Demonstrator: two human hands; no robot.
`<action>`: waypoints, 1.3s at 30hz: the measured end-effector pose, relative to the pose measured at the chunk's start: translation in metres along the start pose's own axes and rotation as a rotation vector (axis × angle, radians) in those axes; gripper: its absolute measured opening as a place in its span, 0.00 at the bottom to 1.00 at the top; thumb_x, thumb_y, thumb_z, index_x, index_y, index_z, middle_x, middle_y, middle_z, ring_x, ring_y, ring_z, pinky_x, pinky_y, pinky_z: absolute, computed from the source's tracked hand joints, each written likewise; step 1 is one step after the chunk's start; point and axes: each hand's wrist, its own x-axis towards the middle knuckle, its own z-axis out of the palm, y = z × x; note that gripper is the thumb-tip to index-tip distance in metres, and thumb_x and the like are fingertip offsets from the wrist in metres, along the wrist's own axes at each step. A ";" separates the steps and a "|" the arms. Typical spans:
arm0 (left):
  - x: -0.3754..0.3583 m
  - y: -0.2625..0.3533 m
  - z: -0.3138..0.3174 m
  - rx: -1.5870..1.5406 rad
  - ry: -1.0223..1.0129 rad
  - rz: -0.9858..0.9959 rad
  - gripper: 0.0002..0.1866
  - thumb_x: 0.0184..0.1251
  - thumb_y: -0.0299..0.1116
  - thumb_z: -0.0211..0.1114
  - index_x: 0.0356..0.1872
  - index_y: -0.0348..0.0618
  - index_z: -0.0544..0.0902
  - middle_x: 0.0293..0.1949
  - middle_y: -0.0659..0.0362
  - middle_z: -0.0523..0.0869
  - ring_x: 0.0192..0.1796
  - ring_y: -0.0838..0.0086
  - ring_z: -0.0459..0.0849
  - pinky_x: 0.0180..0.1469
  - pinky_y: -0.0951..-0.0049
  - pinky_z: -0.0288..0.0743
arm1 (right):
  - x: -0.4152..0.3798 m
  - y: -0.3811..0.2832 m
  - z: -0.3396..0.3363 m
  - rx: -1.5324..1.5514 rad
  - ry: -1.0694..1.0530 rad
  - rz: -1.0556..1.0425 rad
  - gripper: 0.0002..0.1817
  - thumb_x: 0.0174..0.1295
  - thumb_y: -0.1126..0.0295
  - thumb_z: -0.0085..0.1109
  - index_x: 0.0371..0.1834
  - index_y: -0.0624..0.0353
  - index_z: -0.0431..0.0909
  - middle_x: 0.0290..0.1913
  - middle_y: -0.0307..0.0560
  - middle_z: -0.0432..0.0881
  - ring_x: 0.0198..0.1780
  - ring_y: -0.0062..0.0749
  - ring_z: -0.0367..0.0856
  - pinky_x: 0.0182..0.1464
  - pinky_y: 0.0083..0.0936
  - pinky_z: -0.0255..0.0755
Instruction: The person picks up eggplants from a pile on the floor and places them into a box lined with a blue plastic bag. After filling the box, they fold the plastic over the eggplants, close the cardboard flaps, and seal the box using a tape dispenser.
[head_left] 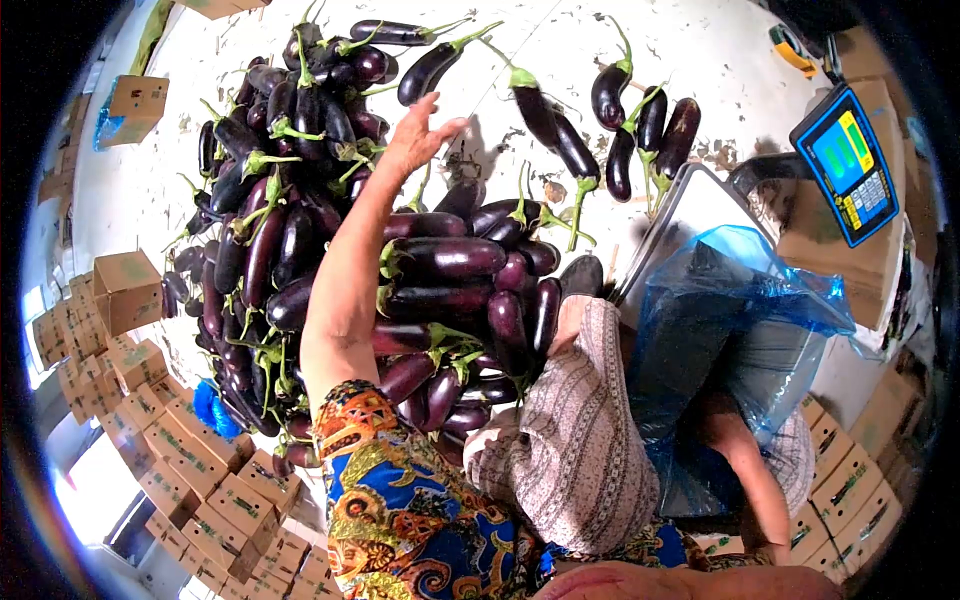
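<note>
A large heap of dark purple eggplants (300, 200) with green stems lies on the white floor, left and centre. My left hand (415, 138) reaches over the heap's upper edge with its fingers spread, just below a single eggplant (430, 73), and holds nothing. Several loose eggplants (576, 146) lie further right. A blue plastic bag (690, 310) lines a dark container by my right leg. My right arm goes down into this bag; the hand is hidden behind the plastic and the container's wall.
A digital scale display (845, 165) stands at the upper right, beside a metal platform edge (690, 190). A roll of tape (793, 50) lies near the top right. Stacked cardboard boxes (200, 460) fill the lower left, and more boxes (845, 490) stand at the lower right.
</note>
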 end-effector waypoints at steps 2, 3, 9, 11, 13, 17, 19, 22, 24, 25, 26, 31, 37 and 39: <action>-0.011 -0.003 -0.030 0.824 0.117 0.041 0.27 0.58 0.51 0.67 0.52 0.41 0.80 0.51 0.46 0.81 0.54 0.51 0.80 0.52 0.50 0.76 | 0.001 -0.001 0.000 -0.005 0.004 -0.008 0.22 0.58 0.69 0.53 0.56 0.63 0.73 0.48 0.65 0.80 0.49 0.63 0.78 0.54 0.46 0.72; -0.010 -0.010 -0.043 1.012 0.159 -0.103 0.23 0.56 0.51 0.67 0.44 0.41 0.82 0.47 0.47 0.83 0.50 0.52 0.83 0.50 0.50 0.78 | 0.002 -0.002 0.001 -0.007 0.003 -0.009 0.22 0.58 0.69 0.53 0.56 0.63 0.73 0.48 0.65 0.80 0.49 0.63 0.78 0.54 0.46 0.72; -0.025 -0.053 -0.044 0.725 0.266 -0.607 0.30 0.61 0.37 0.60 0.62 0.36 0.63 0.46 0.42 0.84 0.47 0.47 0.85 0.47 0.54 0.80 | 0.001 -0.003 0.001 -0.018 0.015 -0.025 0.22 0.58 0.69 0.53 0.56 0.63 0.73 0.47 0.65 0.80 0.49 0.62 0.78 0.54 0.46 0.71; -0.033 -0.054 -0.028 0.740 0.240 -0.530 0.28 0.61 0.34 0.56 0.63 0.38 0.63 0.45 0.42 0.84 0.46 0.46 0.85 0.46 0.52 0.80 | 0.003 -0.002 0.001 -0.023 0.020 -0.026 0.22 0.58 0.69 0.53 0.56 0.63 0.73 0.47 0.65 0.80 0.49 0.62 0.78 0.55 0.46 0.71; -0.043 -0.040 -0.030 0.691 0.233 -0.553 0.23 0.60 0.36 0.58 0.56 0.39 0.69 0.43 0.40 0.85 0.46 0.44 0.84 0.48 0.50 0.78 | 0.002 -0.002 0.002 -0.024 0.026 -0.027 0.21 0.58 0.69 0.53 0.56 0.63 0.73 0.47 0.65 0.80 0.49 0.62 0.78 0.55 0.46 0.71; -0.052 -0.048 -0.029 0.509 0.509 -0.620 0.26 0.56 0.49 0.65 0.44 0.36 0.70 0.39 0.40 0.85 0.44 0.43 0.84 0.48 0.48 0.77 | -0.001 -0.001 0.004 -0.025 0.025 -0.032 0.21 0.58 0.69 0.53 0.56 0.63 0.73 0.47 0.65 0.80 0.49 0.62 0.78 0.55 0.46 0.71; -0.052 -0.045 -0.021 0.490 0.495 -0.667 0.27 0.55 0.44 0.67 0.44 0.34 0.67 0.41 0.40 0.84 0.46 0.44 0.84 0.50 0.50 0.76 | 0.000 0.000 0.003 -0.030 0.028 -0.037 0.21 0.58 0.69 0.53 0.56 0.63 0.73 0.47 0.65 0.81 0.49 0.62 0.77 0.55 0.46 0.71; -0.038 -0.050 -0.014 0.314 0.541 -0.827 0.28 0.54 0.39 0.68 0.49 0.33 0.67 0.45 0.39 0.83 0.50 0.45 0.83 0.53 0.52 0.76 | -0.002 -0.001 0.005 -0.030 0.028 -0.039 0.21 0.58 0.69 0.53 0.56 0.63 0.74 0.47 0.65 0.81 0.49 0.62 0.77 0.55 0.45 0.71; -0.036 -0.063 -0.020 0.219 0.562 -0.902 0.29 0.54 0.37 0.67 0.52 0.33 0.67 0.46 0.40 0.83 0.51 0.45 0.82 0.54 0.53 0.75 | -0.001 -0.002 0.006 -0.029 0.030 -0.044 0.21 0.58 0.69 0.53 0.56 0.63 0.74 0.47 0.64 0.81 0.49 0.62 0.77 0.55 0.45 0.71; -0.041 -0.067 -0.023 0.188 0.503 -0.856 0.27 0.52 0.37 0.68 0.53 0.35 0.74 0.47 0.42 0.84 0.50 0.47 0.83 0.54 0.56 0.76 | -0.001 -0.001 0.006 -0.028 0.033 -0.045 0.21 0.58 0.69 0.53 0.56 0.63 0.74 0.47 0.64 0.81 0.49 0.62 0.77 0.55 0.45 0.71; -0.047 -0.071 -0.023 0.251 0.357 -0.786 0.25 0.51 0.37 0.68 0.50 0.36 0.77 0.46 0.43 0.85 0.50 0.49 0.83 0.54 0.57 0.76 | -0.002 -0.001 0.006 -0.030 0.032 -0.045 0.21 0.58 0.69 0.53 0.56 0.63 0.74 0.47 0.64 0.81 0.49 0.62 0.77 0.55 0.45 0.71; -0.063 -0.040 -0.026 0.289 -0.382 -0.217 0.21 0.52 0.44 0.67 0.40 0.36 0.85 0.36 0.46 0.87 0.41 0.57 0.87 0.47 0.64 0.79 | -0.002 -0.004 0.007 -0.045 0.036 -0.049 0.21 0.57 0.69 0.53 0.55 0.63 0.74 0.47 0.64 0.81 0.49 0.61 0.77 0.55 0.45 0.71; -0.033 0.011 0.010 0.444 -0.283 0.018 0.20 0.66 0.48 0.59 0.40 0.39 0.84 0.28 0.47 0.87 0.37 0.50 0.86 0.43 0.56 0.80 | -0.005 -0.003 0.006 -0.070 0.052 -0.059 0.21 0.57 0.68 0.53 0.55 0.63 0.74 0.46 0.64 0.81 0.49 0.61 0.77 0.55 0.45 0.70; 0.001 0.005 0.011 0.405 0.115 0.021 0.17 0.62 0.39 0.63 0.49 0.43 0.78 0.40 0.43 0.85 0.44 0.47 0.84 0.48 0.52 0.77 | -0.006 -0.002 0.006 -0.081 0.059 -0.071 0.21 0.57 0.68 0.53 0.55 0.62 0.74 0.46 0.64 0.81 0.49 0.61 0.77 0.55 0.45 0.70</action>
